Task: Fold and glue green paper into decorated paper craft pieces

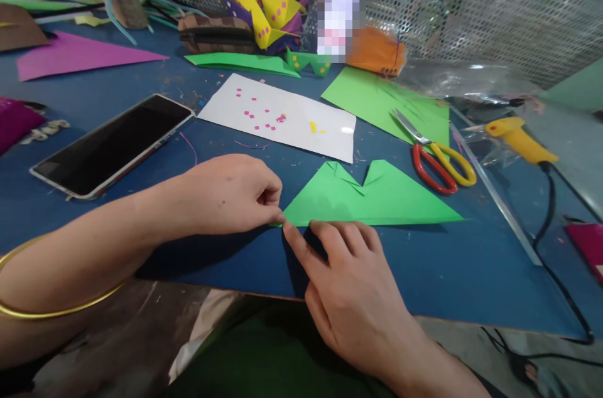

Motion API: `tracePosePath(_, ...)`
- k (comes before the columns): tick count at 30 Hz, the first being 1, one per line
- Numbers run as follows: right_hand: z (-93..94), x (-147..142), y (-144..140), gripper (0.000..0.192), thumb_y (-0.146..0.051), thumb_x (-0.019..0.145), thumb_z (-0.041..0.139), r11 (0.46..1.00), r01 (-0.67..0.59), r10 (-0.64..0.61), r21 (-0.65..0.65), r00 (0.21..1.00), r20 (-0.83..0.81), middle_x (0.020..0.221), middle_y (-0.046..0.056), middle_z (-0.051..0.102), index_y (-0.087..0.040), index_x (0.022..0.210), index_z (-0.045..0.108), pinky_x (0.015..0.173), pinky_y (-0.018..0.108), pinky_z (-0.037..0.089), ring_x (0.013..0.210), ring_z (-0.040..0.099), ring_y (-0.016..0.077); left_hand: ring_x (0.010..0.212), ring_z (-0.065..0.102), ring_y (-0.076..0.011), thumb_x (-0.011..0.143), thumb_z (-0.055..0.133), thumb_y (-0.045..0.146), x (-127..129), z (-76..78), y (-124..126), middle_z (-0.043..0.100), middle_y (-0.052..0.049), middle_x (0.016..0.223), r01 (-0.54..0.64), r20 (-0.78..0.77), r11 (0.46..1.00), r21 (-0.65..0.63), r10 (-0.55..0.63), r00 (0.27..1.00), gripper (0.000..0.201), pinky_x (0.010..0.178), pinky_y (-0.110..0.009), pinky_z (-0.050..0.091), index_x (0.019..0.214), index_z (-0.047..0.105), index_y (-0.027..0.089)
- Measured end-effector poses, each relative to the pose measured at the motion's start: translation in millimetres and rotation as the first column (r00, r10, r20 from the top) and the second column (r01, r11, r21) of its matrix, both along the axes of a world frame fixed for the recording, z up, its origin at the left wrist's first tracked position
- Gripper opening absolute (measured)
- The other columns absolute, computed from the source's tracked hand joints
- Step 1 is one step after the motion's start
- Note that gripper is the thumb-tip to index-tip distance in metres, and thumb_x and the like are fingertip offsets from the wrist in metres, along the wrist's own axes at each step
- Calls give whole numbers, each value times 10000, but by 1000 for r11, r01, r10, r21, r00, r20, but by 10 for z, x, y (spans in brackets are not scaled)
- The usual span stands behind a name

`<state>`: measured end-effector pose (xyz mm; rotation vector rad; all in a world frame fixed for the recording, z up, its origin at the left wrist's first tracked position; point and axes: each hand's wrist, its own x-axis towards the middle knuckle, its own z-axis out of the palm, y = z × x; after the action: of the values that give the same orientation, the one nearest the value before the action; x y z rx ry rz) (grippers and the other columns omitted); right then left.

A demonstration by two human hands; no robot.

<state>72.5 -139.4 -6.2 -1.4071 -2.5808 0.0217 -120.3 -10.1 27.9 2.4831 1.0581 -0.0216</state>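
Note:
A bright green folded paper (pixel 377 203) lies flat, its straight edge toward me and a V-shaped notch with small folds at its top. My left hand (pixel 226 194) is closed, with thumb and finger pinching the paper's left corner. Along the near edge, the fingertips of my right hand (pixel 351 285) rest spread on the paper, its index finger reaching to my left fingertips. Behind the folded piece is a white sheet (pixel 301 106) with small pink and yellow paper bits on it. Scissors (pixel 424 144) with one red and one yellow handle lie open, partly on a light green sheet (pixel 358 93).
A phone (pixel 115 144) lies at left, below a magenta folded paper (pixel 89 58). A yellow glue gun (pixel 521 139) with a black cord and a clear ruler-like strip (pixel 499 191) are at right. Along the mesh back stand a checkered pouch (pixel 217 34) and a yellow paper piece (pixel 264 5).

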Motion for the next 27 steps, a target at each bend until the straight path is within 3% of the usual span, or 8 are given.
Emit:
tracePosePath(7,-23,21,-57,541,-230,968,410,1000,16,-17,-17,998,-60,1330,135,587,-79,1486,443,1001,449,293,1165,465,263,482,474,-116,761,703,293,0,3,23,583,35,561,34,-11,999,-19,-34,999,261,461,-247,282,567,548,213)
tracePosePath(11,-34,43,-97,512,-227,974,415,998,53,-49,42,996,-76,1328,146,619,-33,1443,484,1013,453,304,1192,495,258,492,480,-117,786,709,277,-13,-14,32,584,35,566,41,-13,999,-31,-41,999,287,464,-248,278,571,532,210)
tracePosePath(15,-44,148,-129,478,-226,960,445,986,139,-133,88,989,-66,1302,135,652,-57,1396,543,1016,453,321,1211,532,258,492,486,-117,790,721,283,-24,-34,17,595,34,579,41,-6,999,-16,-41,999,293,456,-242,279,578,531,213)
tracePosePath(19,-69,311,-145,447,-217,949,450,944,295,-294,149,955,-31,1242,147,679,-70,1348,588,993,480,347,1169,582,279,504,503,-116,803,715,286,-53,-22,16,608,33,599,27,-6,1000,-12,-27,1000,283,462,-237,291,591,542,213)
tracePosePath(22,-84,376,-145,444,-219,952,448,931,319,-321,176,947,-15,1226,151,684,-81,1350,588,980,487,362,1158,593,287,507,506,-116,789,723,295,-42,3,3,599,38,582,29,4,1000,-3,-29,1000,293,464,-238,289,577,539,208)
tracePosePath(25,-83,373,-144,442,-224,961,441,935,309,-312,174,950,-8,1204,147,685,-69,1346,594,997,480,360,1146,589,287,575,557,-125,820,692,279,50,-13,-81,624,27,634,-4,128,995,102,-9,992,227,519,-239,348,626,601,204)
tracePosePath(27,-73,357,-144,441,-220,960,443,939,299,-304,171,953,2,1187,149,679,-54,1338,600,990,474,365,1128,584,291,723,628,-144,912,604,267,145,-68,-173,688,-9,807,17,265,974,226,-79,961,167,639,-250,429,785,692,203)
